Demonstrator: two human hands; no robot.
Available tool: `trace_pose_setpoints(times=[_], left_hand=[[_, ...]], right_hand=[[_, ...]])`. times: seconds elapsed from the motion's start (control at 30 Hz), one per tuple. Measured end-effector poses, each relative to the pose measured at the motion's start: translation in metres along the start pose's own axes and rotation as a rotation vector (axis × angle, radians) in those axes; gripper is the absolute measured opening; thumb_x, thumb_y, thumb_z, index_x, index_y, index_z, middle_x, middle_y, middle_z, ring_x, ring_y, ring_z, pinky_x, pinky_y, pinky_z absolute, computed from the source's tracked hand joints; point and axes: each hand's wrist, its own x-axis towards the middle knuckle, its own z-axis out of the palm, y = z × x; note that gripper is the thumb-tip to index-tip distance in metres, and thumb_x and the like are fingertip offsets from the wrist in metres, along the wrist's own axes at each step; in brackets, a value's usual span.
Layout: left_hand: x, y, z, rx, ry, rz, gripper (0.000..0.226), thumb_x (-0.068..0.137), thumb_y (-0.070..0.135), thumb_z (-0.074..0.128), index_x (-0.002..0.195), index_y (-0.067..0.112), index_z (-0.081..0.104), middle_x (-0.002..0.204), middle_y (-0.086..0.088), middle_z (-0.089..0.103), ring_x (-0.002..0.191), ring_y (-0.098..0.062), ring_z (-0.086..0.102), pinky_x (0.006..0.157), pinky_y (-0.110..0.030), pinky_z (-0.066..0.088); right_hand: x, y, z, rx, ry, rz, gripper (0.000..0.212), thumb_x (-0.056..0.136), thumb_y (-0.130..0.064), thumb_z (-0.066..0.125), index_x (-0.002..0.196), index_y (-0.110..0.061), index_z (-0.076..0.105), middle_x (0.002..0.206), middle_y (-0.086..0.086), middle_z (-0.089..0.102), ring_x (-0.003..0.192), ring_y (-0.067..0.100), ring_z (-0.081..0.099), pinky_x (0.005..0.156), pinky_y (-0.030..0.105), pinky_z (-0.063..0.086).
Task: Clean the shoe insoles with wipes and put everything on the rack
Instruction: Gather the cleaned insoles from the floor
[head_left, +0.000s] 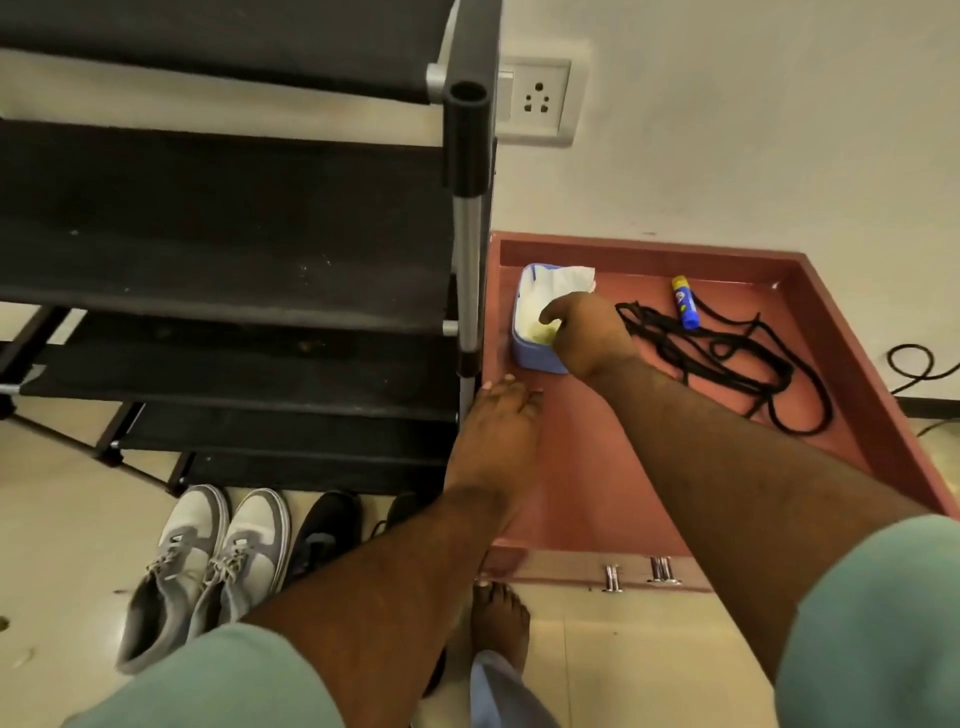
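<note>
The blue wipes pack (537, 332) sits in the red tray's (597, 467) far-left corner, beside the rack (234, 270); a wipe (563, 283) is seen sticking out; the right hand (587, 338) is curled over the pack — whether anything is pinched cannot be told; the left hand (501, 431) is laid flat nearby, holding nothing; with the pack unbraced, it could be dragged up — or several wipes pulled.

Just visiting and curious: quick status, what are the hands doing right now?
Right hand reaching into wipes box, grip unclear. Left hand resting flat on red tray. Black laces lie beside, not blocking.
</note>
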Motion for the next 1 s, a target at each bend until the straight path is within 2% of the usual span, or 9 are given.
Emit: trace_pose_setpoints(times=[0.1,0.23,0.37,0.47,0.67,0.77,0.8,0.9,1.0], left_hand=[[-0.007,-0.002,-0.002,-0.062,-0.006,-0.012,0.050,0.101,0.018,0.046,0.150,0.013,0.039,0.157,-0.006,0.034,0.147,-0.023,0.024,0.124,-0.035,0.016],[-0.059,-0.016,-0.016,-0.103,-0.134,0.061,0.053,0.102,0.026,0.047,0.151,0.009,0.036,0.162,-0.008,0.025,0.152,-0.026,0.010,0.125,-0.039,0.006],[-0.154,-0.043,-0.031,-0.080,-0.195,-0.008,0.062,0.101,0.027,0.048,0.156,0.016,0.024,0.164,-0.008,0.019,0.152,-0.026,0.009,0.123,-0.037,0.006],[-0.239,-0.079,-0.035,-0.052,-0.252,-0.250,0.067,0.098,0.024,0.051,0.157,0.015,0.021,0.162,-0.011,0.023,0.151,-0.029,0.013,0.122,-0.037,0.012],[-0.359,-0.127,-0.024,-0.190,-0.357,-0.667,0.059,0.093,0.016,0.056,0.149,0.012,0.037,0.142,-0.015,0.047,0.133,-0.033,0.043,0.107,-0.036,0.037],[-0.378,-0.132,-0.008,-0.252,-0.443,-0.798,0.048,0.099,0.022,0.050,0.145,0.010,0.041,0.141,-0.015,0.050,0.131,-0.032,0.048,0.108,-0.039,0.039],[-0.381,-0.135,0.001,-0.288,-0.461,-0.840,0.046,0.100,0.022,0.050,0.144,0.009,0.043,0.143,-0.014,0.050,0.132,-0.031,0.048,0.108,-0.037,0.039],[-0.374,-0.147,0.028,-0.371,-0.468,-0.900,0.043,0.101,0.020,0.052,0.141,0.004,0.047,0.142,-0.015,0.053,0.131,-0.031,0.050,0.106,-0.036,0.040],[-0.365,-0.146,0.056,-0.442,-0.534,-0.954,0.044,0.102,0.020,0.052,0.142,0.004,0.046,0.143,-0.016,0.053,0.130,-0.031,0.050,0.107,-0.035,0.040]], right_hand=[[-0.020,-0.005,-0.008,0.086,0.094,0.041,0.038,0.081,0.007,0.050,0.112,-0.004,0.068,0.120,0.015,0.064,0.115,0.032,0.055,0.097,0.027,0.036],[-0.093,-0.036,-0.017,0.199,0.222,0.020,0.028,0.082,0.004,0.053,0.104,0.000,0.071,0.110,0.019,0.068,0.105,0.033,0.060,0.088,0.024,0.038],[-0.182,-0.080,-0.016,0.527,0.245,0.078,0.012,0.081,-0.005,0.067,0.090,-0.003,0.074,0.084,0.010,0.072,0.077,0.007,0.060,0.069,0.012,0.042],[-0.254,-0.114,0.004,0.702,0.143,0.134,0.009,0.079,-0.008,0.070,0.080,-0.016,0.073,0.074,-0.005,0.068,0.064,-0.006,0.058,0.064,0.013,0.045],[-0.331,-0.165,0.087,0.681,-0.118,0.292,0.003,0.078,-0.011,0.073,0.076,-0.014,0.072,0.077,0.001,0.070,0.074,0.015,0.065,0.075,0.031,0.053],[-0.348,-0.172,0.123,0.590,-0.232,0.362,0.004,0.080,-0.013,0.071,0.076,-0.012,0.070,0.073,-0.002,0.064,0.066,0.009,0.057,0.063,0.006,0.039],[-0.351,-0.171,0.140,0.594,-0.259,0.405,0.008,0.080,-0.011,0.071,0.073,-0.014,0.069,0.070,-0.002,0.062,0.065,0.012,0.056,0.061,0.005,0.038],[-0.347,-0.158,0.184,0.615,-0.337,0.573,0.021,0.079,-0.008,0.072,0.064,-0.019,0.063,0.067,0.002,0.062,0.073,0.028,0.061,0.069,0.033,0.052],[-0.331,-0.139,0.227,0.570,-0.487,0.677,0.014,0.083,-0.009,0.069,0.072,-0.013,0.062,0.065,0.003,0.057,0.071,0.025,0.056,0.075,0.038,0.049]])
